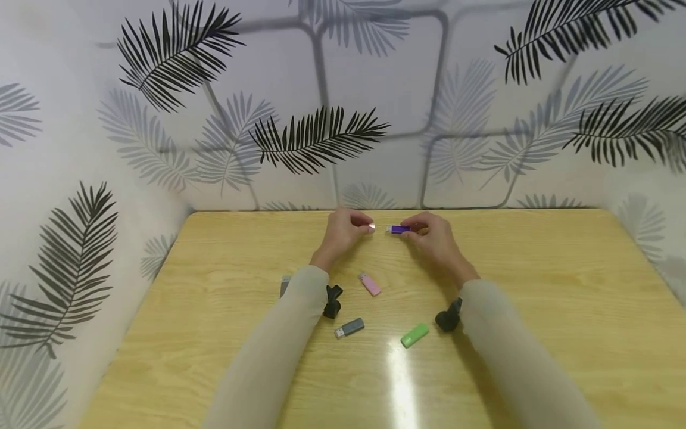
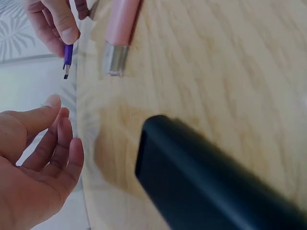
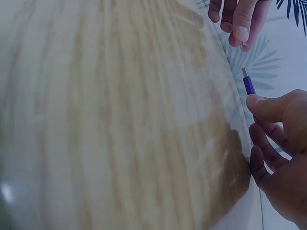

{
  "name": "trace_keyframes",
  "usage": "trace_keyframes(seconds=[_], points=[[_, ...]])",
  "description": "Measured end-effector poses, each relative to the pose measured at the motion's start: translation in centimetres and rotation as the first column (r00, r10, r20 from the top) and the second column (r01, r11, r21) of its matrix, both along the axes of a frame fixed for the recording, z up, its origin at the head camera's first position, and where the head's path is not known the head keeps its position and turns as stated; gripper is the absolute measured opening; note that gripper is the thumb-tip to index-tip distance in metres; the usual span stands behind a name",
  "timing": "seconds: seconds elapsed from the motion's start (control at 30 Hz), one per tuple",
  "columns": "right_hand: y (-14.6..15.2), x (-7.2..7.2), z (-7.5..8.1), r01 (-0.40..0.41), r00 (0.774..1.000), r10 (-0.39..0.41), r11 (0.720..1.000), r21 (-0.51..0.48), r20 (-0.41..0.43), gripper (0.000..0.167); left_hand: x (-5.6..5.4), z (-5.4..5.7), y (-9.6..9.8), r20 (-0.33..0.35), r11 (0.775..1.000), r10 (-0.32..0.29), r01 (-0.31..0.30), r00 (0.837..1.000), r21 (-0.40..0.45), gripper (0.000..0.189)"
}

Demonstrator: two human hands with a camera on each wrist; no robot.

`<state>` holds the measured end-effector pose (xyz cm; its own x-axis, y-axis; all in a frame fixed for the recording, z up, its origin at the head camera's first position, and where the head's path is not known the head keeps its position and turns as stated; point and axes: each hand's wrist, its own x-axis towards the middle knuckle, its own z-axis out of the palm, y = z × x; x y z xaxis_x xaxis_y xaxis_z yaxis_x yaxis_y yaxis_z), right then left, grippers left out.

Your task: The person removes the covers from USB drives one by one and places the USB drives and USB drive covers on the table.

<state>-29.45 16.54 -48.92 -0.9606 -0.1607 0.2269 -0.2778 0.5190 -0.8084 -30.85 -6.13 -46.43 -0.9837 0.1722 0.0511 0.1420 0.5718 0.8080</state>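
Above the far edge of the table my two hands face each other, a short gap apart. My right hand (image 1: 435,237) pinches a purple USB stick (image 1: 399,229) between thumb and fingers, its bare metal plug (image 3: 244,72) pointing at the left hand. Thumb and index fingertip of my left hand (image 1: 343,231) meet on a small pale piece (image 1: 371,228), mostly hidden by the fingers, so its kind is unclear. On the tabletop nearer me lie a pink USB stick (image 1: 370,284), a dark grey one (image 1: 351,328) and a green one (image 1: 415,335).
Partly behind the left sleeve lies another grey USB stick (image 1: 285,286). The wooden table (image 1: 546,268) meets a leaf-patterned wall (image 1: 375,173) at its far edge. Black devices (image 1: 449,319) sit on both wrists. In the left wrist view a blurred black block (image 2: 201,177) fills the lower right.
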Motion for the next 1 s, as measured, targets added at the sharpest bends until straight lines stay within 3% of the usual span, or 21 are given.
trace_keyframes(seconds=[0.27,0.63,1.0], points=[[-0.5,-0.6,-0.6,0.011,1.0,-0.011,1.0,0.019,0.01,0.019,-0.6,-0.5,0.2,-0.016,0.996,-0.009,0.008,1.0,-0.091,0.014],[-0.4,-1.1,-1.0,0.01,1.0,-0.011,1.0,0.022,0.022,0.02,-1.1,-1.2,0.4,-0.052,0.995,0.017,-0.021,0.999,-0.094,0.013],[-0.2,-1.4,-1.1,0.002,0.999,-0.003,0.999,0.033,0.038,0.019,-0.9,-1.4,0.7,-0.025,0.991,0.038,-0.041,0.999,-0.128,0.014]])
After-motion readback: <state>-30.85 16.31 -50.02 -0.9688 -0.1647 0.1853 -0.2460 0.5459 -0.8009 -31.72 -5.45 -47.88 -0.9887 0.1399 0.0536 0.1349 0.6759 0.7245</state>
